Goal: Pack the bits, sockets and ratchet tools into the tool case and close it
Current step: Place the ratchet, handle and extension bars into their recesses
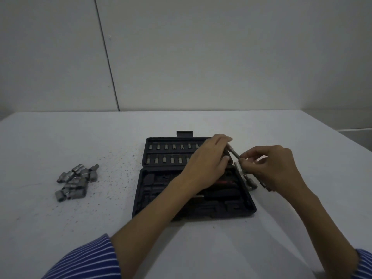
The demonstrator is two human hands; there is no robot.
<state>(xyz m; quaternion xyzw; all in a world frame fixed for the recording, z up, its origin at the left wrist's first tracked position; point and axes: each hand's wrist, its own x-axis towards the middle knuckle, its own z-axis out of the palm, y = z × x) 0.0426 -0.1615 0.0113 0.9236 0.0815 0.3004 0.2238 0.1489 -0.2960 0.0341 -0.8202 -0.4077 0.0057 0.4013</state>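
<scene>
A black tool case [145, 196] lies open on the table, its lid half holding two rows of bits [174, 147]. My left hand [209, 158] hovers over the case's right side, fingers curled around the dark end of a thin metal extension bar [234, 154]. My right hand [269, 164] pinches the bar's other end just right of the case. A pile of loose sockets [75, 181] sits far left on the table. A red-and-black handled tool [227, 182] lies in the lower half, partly hidden by my left wrist.
More small metal pieces [250, 183] lie on the table beside the case's right edge, under my right hand. Dark specks are scattered on the white table [60, 228] between the sockets and the case. A pale wall stands behind.
</scene>
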